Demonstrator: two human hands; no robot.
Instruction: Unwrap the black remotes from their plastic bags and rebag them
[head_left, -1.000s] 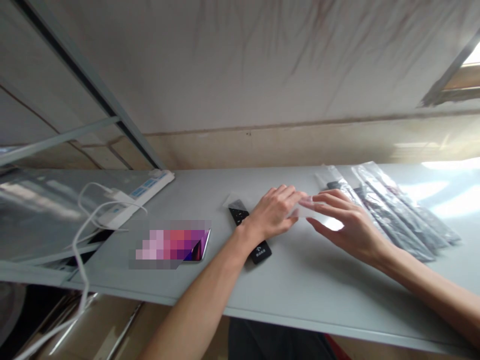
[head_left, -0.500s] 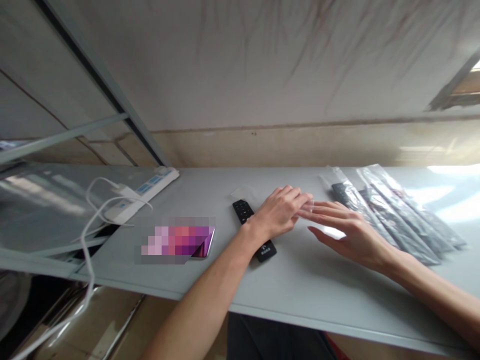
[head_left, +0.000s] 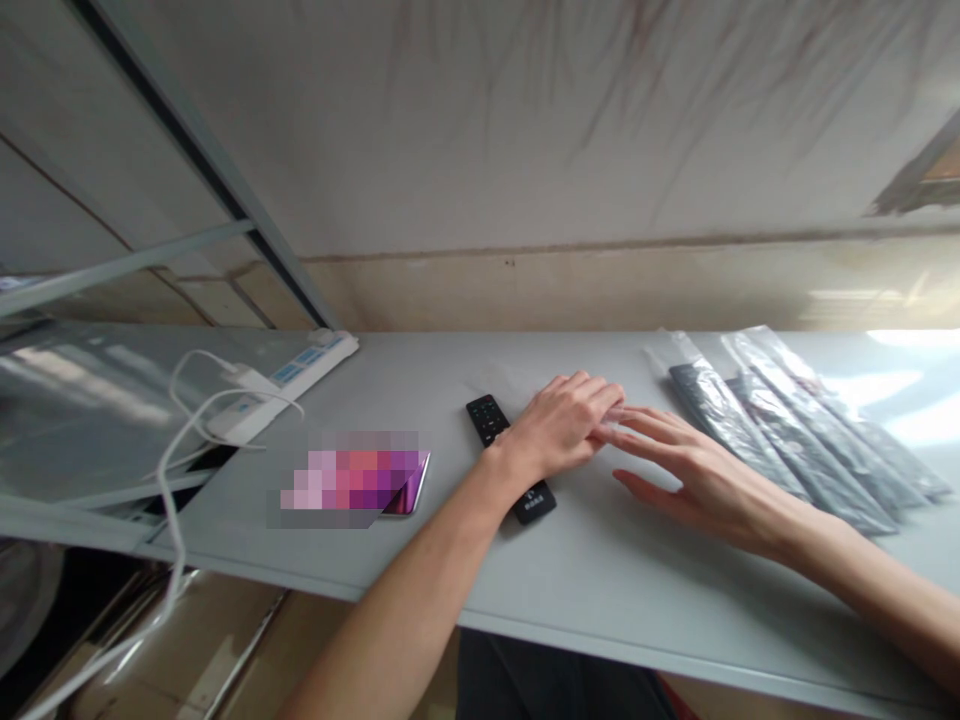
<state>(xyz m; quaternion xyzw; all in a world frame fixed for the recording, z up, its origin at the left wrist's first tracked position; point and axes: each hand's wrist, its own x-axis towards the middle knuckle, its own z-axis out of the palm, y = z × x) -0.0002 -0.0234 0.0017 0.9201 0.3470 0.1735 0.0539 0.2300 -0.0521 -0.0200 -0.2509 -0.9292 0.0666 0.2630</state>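
Observation:
My left hand (head_left: pixel 559 422) reaches across a black remote control (head_left: pixel 534 503) that lies slantwise on the grey table. Its fingers are closed on a thin clear plastic bag (head_left: pixel 611 418), which shows faintly at the fingertips. My right hand (head_left: pixel 686 455) meets those fingertips from the right, its fingers stretched out and the thumb apart. Faint clear plastic also shows on the table behind the remote. The remote's middle is hidden under my left wrist.
Several remotes in clear bags (head_left: pixel 739 425) lie side by side at the right. A phone (head_left: pixel 415 488), partly blurred out, lies left of the remote. A white power strip (head_left: pixel 330 357) with white cables stands at the back left. A wall closes off the back.
Both hands keep nearly the same place, fingertips together. My right fingers have bent and shifted slightly. The clear plastic behind the remote has changed shape a little, and the view has moved slightly.

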